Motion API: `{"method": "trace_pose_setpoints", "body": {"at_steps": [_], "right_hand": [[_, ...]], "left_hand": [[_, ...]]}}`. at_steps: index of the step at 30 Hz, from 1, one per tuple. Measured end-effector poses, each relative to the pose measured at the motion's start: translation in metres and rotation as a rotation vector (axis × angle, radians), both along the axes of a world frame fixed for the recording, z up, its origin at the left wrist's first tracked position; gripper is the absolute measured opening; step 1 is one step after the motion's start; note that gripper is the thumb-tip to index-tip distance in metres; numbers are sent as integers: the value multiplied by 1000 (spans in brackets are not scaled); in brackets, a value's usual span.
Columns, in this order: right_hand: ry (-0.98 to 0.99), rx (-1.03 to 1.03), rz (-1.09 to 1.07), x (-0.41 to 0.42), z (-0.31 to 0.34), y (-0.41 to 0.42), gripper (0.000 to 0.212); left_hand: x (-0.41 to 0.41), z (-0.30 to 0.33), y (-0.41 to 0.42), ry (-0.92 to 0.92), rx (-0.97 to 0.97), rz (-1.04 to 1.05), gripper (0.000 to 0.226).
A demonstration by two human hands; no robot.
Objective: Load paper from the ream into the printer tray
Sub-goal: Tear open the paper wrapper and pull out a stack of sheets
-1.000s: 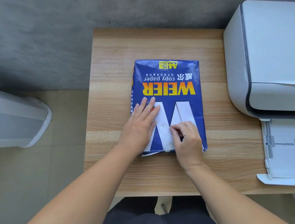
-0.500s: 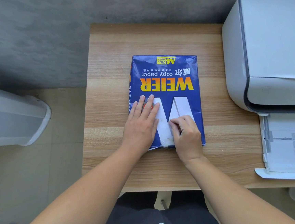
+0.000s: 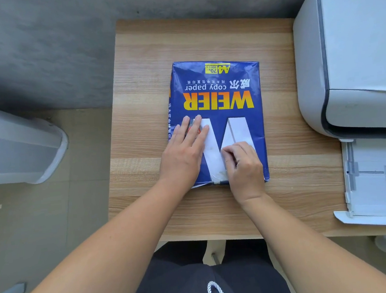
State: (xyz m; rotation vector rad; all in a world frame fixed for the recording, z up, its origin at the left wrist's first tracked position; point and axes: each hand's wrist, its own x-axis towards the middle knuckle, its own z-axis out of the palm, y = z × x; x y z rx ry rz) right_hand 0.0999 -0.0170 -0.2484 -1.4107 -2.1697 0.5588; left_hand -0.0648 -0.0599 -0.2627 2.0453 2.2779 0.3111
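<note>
In the middle of the wooden counter (image 3: 143, 118) lies the ream (image 3: 217, 92), a blue wrapped pack printed "WEIER copy paper" with the lettering upside down to the wearer, its near short end close to the counter's front edge. By my reading the task is barely begun: the wrapper is closed over nearly all of the pack, no loose sheets show anywhere, and only the near end looks disturbed, with a slightly ragged lip at its left corner and a shiny patch (tape, perhaps) by the seam.

The left hand (image 3: 184, 156) rests flat on the near left part of the wrapper, fingers spread and straight, pressing the pack down. The right hand (image 3: 244, 165) sits on the near middle of the pack with its fingers curled in, thumb and forefinger drawn together as if picking at the wrapper near that seam; whether anything is actually nipped between them I cannot tell.

To the right stands the white printer (image 3: 352, 57), and below its front the printer tray (image 3: 377, 184) is pulled out toward the wearer, well apart from the ream. It looks pale inside; whether it holds any paper is unclear. What is left, I judge: opening the wrapper, lifting out a stack, laying it in the tray and closing it.
</note>
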Motion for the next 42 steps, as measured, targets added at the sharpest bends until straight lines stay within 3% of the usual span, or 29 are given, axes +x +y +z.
{"method": "trace_pose_setpoints", "body": {"at_steps": [4,12,14,17,20,25,42], "right_hand": [[-11,-15,3,0,-1,2,9],[-12,-48,52,6,2,-11,9],[-50,17,124,1,2,0,3],[-134,131,203,-6,1,10,19],[-189,199,229,-4,0,9,18],[-133,200,209,-9,3,11,5],[-101,283,255,-9,0,16,9]], "left_hand": [[-2,-6,0,-4,-9,-6,60],[3,-2,-15,-1,52,-35,52],[-7,-1,-5,-19,74,-45,52],[-8,-1,1,-12,78,-22,51],[-2,-6,-4,-34,65,-28,52],[-4,0,-5,-42,36,-21,52],[-4,1,-7,-44,-59,-27,56]]}}
